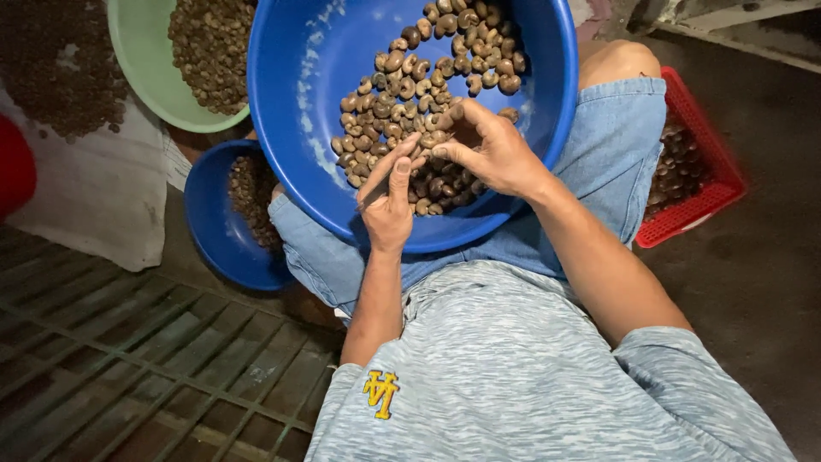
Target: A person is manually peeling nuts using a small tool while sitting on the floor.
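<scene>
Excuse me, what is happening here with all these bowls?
A seated person holds a large blue plastic basin on the lap, half filled with brown curved nuts. The left hand and right hand meet over the pile, pinching single nuts. A green bowl, a smaller blue bowl and a red basket also hold nuts.

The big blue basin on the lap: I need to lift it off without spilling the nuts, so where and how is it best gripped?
Probably by the rim of the big blue basin, both hands on opposite sides, from above and outside. The wall is smooth and handleless, the nuts lie loose inside, and the left hand and right hand work at its near edge.
</scene>
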